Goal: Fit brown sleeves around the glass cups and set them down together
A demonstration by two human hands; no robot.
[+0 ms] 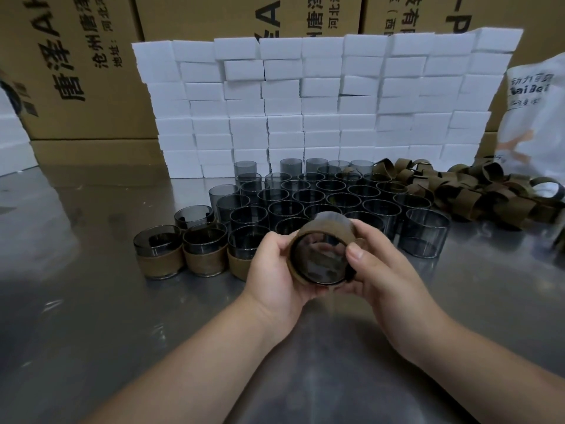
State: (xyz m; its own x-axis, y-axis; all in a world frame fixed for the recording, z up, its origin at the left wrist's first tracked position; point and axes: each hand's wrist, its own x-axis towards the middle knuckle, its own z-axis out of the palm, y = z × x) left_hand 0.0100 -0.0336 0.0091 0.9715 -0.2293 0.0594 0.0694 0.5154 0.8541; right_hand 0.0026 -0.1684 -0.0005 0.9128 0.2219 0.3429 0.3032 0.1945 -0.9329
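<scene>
Both hands up | left hand (272,267) and right hand (377,264) clasp smoky dark glass cup (319,264) on its side, above steel table (91,301) | brown cardboard sleeve (328,229) half on | risk: sleeve skews, glass slips onto finished sleeved cups (180,255)

One head-worn camera looks forward and down, close over the metal table (91,301). It faces the wall of white blocks (321,102) behind the table.

One smoky glass cup (319,261) with a brown sleeve (324,229) is held in two hands. Four sleeved cups (159,255) stand on the table (91,301) at the front left of the group. Roughly thirty bare cups (426,237) stand behind; the loose sleeves (477,194) near the right edge are too tangled to count.
</scene>
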